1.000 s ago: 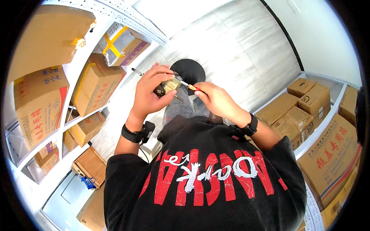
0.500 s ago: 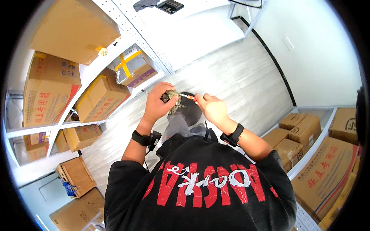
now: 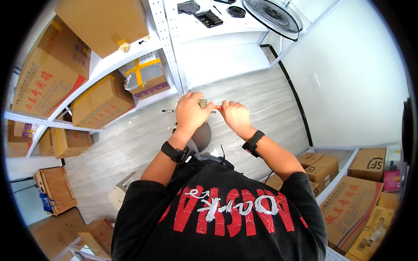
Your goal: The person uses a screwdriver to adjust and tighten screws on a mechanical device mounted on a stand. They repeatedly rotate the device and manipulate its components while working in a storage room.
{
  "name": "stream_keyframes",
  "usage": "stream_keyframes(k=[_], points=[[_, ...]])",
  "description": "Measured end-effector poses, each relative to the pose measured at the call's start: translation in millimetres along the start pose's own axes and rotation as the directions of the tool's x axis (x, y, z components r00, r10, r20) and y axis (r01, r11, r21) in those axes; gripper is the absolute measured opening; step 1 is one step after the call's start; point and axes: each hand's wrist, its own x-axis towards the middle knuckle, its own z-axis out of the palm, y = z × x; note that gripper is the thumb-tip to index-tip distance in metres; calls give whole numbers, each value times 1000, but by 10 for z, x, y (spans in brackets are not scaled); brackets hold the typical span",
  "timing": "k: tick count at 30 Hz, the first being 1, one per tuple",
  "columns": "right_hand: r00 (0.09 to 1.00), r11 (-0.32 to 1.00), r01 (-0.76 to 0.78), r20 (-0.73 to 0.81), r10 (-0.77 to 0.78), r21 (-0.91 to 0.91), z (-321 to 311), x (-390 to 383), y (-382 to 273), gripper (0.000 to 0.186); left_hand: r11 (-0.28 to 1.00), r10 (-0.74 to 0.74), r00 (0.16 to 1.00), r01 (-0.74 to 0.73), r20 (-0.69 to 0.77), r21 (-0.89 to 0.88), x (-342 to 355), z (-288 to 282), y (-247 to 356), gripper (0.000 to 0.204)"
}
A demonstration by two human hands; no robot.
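Both arms reach forward over the floor, with my two hands close together. My left hand [image 3: 191, 114] is wrapped round a fan motor [image 3: 202, 103], mostly hidden by the fingers. A thin dark rod [image 3: 169, 111] sticks out on the left side of that hand. In my right hand [image 3: 236, 116], the fingers are closed on a screwdriver with a red-orange handle [image 3: 219, 107], pointing left at the motor. Its tip is hidden beside my left thumb. Beneath the hands is a dark round thing [image 3: 201, 137], partly covered by my left forearm.
A white table [image 3: 239, 25] ahead carries a round fan grille [image 3: 275, 16], a black tool-bit case [image 3: 208, 18] and a small black round part [image 3: 236, 11]. Shelves with cardboard boxes [image 3: 102, 101] stand on the left. More boxes [image 3: 353, 209] fill a rack at right.
My view has shifted, bringing the fan grille into sight. My left hand has turned, its back now covering most of the motor, and my hands are closer together. The screwdriver stays in my right hand.
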Motion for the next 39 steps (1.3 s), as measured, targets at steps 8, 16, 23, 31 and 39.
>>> stream_keyframes(k=[8,16,23,31,39], points=[[992,990,-128,-2,129,55,189,227,-68,24,997,-70,991,65,-111,-48,1,73,-30,32],[913,969,-248,340,226,22,114,405,-114,22,996,-71,986,62,-153,-66,26,99,-111,25],[823,980,-198,548,150,31,81,431,-97,24,998,-9,998,6,-65,-58,11,68,-206,23],[794,946,-295,585,166,132,248,337,-159,22,990,-28,999,26,-15,-139,62,0,-325,21],[729,842,-401,682,56,360,372,374,-132,23,987,-5,1000,9,22,-162,134,-76,-398,20]])
